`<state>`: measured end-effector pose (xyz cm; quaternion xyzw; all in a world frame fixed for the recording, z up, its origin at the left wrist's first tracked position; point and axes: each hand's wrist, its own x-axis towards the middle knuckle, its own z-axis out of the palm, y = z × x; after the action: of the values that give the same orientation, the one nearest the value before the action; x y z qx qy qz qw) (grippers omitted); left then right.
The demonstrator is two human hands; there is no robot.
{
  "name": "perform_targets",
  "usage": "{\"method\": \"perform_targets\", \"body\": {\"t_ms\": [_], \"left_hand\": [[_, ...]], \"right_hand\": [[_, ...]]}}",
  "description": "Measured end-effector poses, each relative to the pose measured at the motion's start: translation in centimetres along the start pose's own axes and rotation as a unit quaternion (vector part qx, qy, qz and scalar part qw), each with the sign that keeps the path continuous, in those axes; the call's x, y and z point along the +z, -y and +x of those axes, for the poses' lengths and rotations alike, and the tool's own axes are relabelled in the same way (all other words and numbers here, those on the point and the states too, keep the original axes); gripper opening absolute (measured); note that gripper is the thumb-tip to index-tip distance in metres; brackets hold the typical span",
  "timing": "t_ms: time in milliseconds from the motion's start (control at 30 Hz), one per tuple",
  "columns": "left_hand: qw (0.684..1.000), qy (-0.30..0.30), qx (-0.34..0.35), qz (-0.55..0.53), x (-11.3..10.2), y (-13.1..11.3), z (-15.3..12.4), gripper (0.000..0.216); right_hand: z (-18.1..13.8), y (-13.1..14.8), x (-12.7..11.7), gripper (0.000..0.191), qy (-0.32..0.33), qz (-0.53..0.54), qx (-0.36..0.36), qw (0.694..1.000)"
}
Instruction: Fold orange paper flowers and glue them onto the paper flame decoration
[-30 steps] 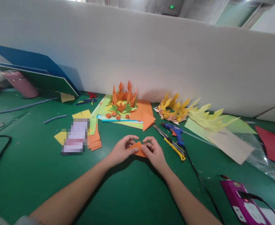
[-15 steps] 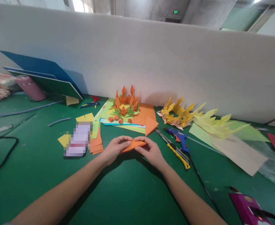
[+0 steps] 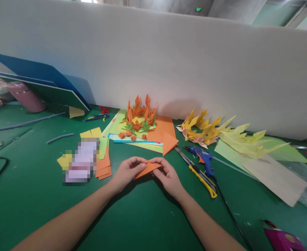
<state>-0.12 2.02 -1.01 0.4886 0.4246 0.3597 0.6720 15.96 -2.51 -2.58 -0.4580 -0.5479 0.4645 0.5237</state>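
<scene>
A piece of folded orange paper [image 3: 148, 168] is held between my two hands, low over the green table. My left hand [image 3: 129, 173] pinches its left side, thumb on top. On the other side my right hand [image 3: 167, 176] grips it with thumb and fingers. Beyond the hands, a folded orange paper triangle [image 3: 169, 143] lies on the edge of an orange sheet [image 3: 165, 125]. An orange paper crown [image 3: 141, 113] with green leaves stands behind, several small orange paper flowers [image 3: 128, 133] in front of it.
Right of my hands lie a yellow utility knife [image 3: 202, 181] and a blue glue gun [image 3: 203, 158] with its cord. A yellow paper crown [image 3: 199, 129] sits behind them. Orange paper strips [image 3: 103, 167] and a pixelated object [image 3: 82, 160] lie left. A pink bottle [image 3: 25, 97] leans farther back.
The view has shifted, tipping down a little. The folded orange paper has tilted between my fingers and shows more of its flat face. Both hands keep their hold.
</scene>
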Motion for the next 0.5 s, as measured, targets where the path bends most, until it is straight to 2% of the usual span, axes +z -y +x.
{"method": "perform_targets", "body": {"t_ms": [133,267,367,500], "left_hand": [[0.999,-0.024,0.036,0.02,0.41,0.22,-0.44,0.028],[0.998,-0.029,0.044,0.015,0.63,0.23,-0.73,0.042],[0.997,-0.035,0.038,0.064,0.73,0.26,-0.9,0.032],[0.991,-0.043,0.046,0.116,0.84,0.5,-1.03,0.024]], "right_hand": [[-0.17,-0.27,0.27,0.019,-0.024,-0.034,-0.022,0.999],[-0.37,-0.55,0.31,0.015,-0.077,-0.118,-0.086,0.986],[-0.48,-0.6,0.23,0.011,-0.095,-0.174,-0.133,0.971],[-0.45,-0.48,0.25,0.015,-0.109,-0.223,-0.185,0.951]]}}
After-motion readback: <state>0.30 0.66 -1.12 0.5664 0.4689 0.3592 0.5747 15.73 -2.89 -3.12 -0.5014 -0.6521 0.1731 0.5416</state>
